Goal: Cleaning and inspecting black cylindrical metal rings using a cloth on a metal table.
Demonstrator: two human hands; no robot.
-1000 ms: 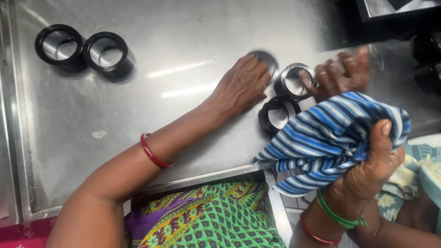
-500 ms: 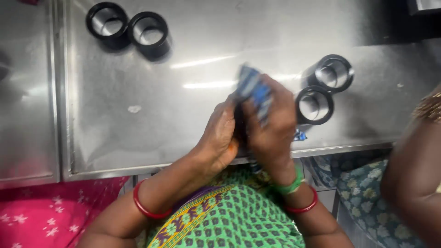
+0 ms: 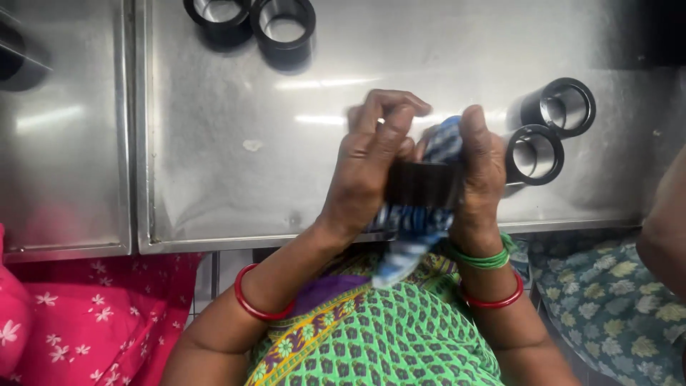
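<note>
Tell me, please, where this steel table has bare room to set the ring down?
Bare steel table lies left of the left hand, below the two rings at the far edge. It is crowded right of the right hand, where two rings stand close together.

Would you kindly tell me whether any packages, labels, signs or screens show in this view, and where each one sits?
None show. In view are only the steel table, four black rings standing on it in two pairs, and a black ring held between the left hand and the right hand with a blue striped cloth.
</note>
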